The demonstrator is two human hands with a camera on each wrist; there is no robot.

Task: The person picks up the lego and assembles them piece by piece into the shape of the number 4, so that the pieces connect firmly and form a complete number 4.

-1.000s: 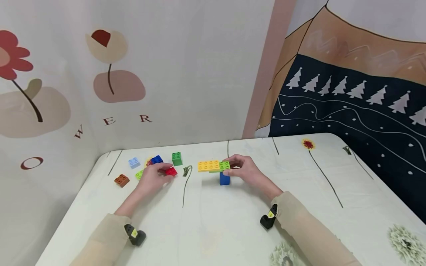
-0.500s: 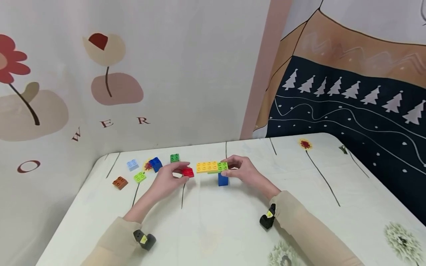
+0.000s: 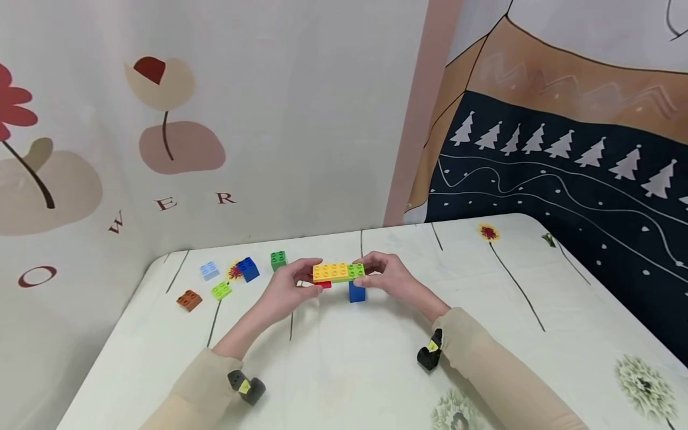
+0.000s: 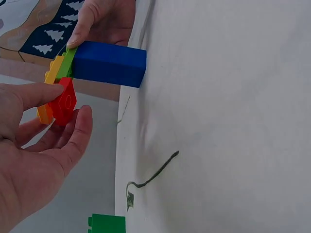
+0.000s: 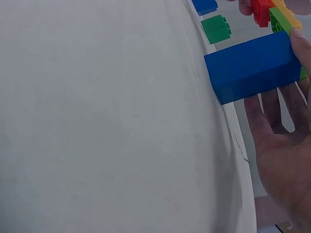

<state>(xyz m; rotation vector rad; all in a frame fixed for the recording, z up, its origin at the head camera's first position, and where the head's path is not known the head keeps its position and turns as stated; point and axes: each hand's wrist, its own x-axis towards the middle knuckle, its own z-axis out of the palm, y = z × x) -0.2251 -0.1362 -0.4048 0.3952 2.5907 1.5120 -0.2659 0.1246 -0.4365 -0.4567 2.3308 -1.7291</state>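
Observation:
My left hand (image 3: 286, 291) pinches a red toy building brick (image 4: 64, 103) between thumb and fingers. The brick sits under the left end of a long yellow brick (image 3: 330, 272), right at its underside. My right hand (image 3: 393, 278) grips the upper end of a brick build, thumb in front and fingers behind. That build has two stacked blue bricks (image 5: 253, 66) as an upright column, with a light green brick (image 4: 67, 63) on top that reaches out to the left. The yellow brick lies over this overhang, beside a light green studded brick (image 3: 356, 270).
Loose bricks lie on the white flowered cloth (image 3: 344, 370) to the left: light blue (image 3: 209, 270), brown (image 3: 189, 300), lime green (image 3: 221, 291), dark blue (image 3: 248, 269) and green (image 3: 278, 260). A hanging printed sheet (image 3: 295, 119) stands behind the table.
My left hand has carried the red brick from among the loose bricks rightward to beneath the yellow brick's left end. The right hand keeps its hold on the build.

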